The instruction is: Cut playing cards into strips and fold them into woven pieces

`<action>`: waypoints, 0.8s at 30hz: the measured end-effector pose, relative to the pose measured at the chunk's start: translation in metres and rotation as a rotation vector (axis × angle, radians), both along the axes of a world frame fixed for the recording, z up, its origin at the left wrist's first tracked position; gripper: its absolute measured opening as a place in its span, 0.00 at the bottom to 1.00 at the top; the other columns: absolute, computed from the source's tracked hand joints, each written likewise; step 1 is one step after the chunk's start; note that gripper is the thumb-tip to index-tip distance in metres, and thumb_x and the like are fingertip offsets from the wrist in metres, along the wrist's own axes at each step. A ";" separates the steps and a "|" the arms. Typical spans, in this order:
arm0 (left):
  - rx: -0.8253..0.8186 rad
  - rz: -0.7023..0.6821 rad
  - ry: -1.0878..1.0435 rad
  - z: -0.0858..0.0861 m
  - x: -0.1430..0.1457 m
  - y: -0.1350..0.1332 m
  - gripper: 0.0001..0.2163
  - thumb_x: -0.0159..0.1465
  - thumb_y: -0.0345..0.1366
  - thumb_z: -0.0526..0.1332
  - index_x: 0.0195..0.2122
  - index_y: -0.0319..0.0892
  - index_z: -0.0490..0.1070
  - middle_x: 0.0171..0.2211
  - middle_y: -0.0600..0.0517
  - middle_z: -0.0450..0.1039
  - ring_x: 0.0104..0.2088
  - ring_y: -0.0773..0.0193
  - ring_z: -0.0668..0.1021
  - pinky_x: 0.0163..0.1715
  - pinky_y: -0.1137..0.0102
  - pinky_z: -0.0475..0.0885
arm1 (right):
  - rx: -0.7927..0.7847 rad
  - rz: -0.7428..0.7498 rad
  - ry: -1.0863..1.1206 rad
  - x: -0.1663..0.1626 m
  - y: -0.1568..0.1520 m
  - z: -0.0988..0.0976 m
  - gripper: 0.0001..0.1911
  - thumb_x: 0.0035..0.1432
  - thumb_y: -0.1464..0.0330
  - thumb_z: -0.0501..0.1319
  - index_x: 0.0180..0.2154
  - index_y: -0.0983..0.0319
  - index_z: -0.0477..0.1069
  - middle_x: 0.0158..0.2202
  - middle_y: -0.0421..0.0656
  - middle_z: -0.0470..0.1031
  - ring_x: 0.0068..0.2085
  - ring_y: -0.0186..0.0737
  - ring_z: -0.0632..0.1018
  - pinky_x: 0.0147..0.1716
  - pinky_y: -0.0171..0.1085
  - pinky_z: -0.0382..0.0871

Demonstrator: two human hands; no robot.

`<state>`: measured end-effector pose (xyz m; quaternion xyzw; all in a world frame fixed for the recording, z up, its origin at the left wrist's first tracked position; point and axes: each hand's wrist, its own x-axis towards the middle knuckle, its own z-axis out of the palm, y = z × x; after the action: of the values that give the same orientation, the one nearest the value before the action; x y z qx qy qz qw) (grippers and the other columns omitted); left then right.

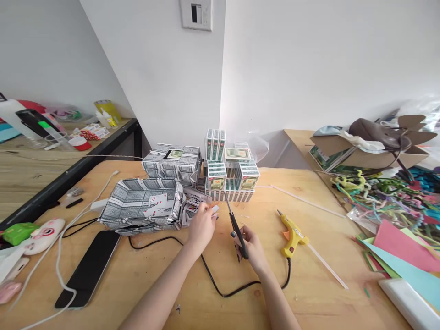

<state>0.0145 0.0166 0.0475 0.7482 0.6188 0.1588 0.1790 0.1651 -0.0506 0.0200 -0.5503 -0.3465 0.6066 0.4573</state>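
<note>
My left hand [201, 225] is closed in a pinch on a small white piece of card [215, 209]. It is beside a pile of loose playing cards [191, 201]. My right hand [252, 247] grips black-handled scissors [238, 234], their blades pointing up and away from me, near the stacked card boxes. Left of my left hand stands an open tray made of folded playing cards [129, 199], with a few cards [160, 206] lying inside. Behind it is a blocky shape of folded cards [171, 161]. Green-and-white card boxes [237, 196] are stacked at the back middle.
A yellow glue gun [293, 234] with a clear glue stick lies to the right, its black cord [223, 295] looping in front. A phone [90, 270] and white cable lie left. Pipe cleaners [378, 195], coloured paper [409, 252] and a cardboard box [364, 158] sit far right.
</note>
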 end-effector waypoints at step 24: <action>0.031 -0.182 -0.330 0.076 -0.060 -0.019 0.05 0.49 0.37 0.62 0.20 0.44 0.69 0.25 0.52 0.69 0.23 0.65 0.70 0.23 0.72 0.61 | 0.064 0.075 0.008 0.008 0.002 -0.006 0.20 0.46 0.55 0.62 0.24 0.61 0.55 0.15 0.32 0.64 0.11 0.27 0.64 0.08 0.28 0.56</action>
<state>-0.0457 -0.0023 0.1233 0.7675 0.5085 0.2718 0.2801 0.1729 -0.0490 0.0142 -0.5194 -0.3844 0.6141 0.4531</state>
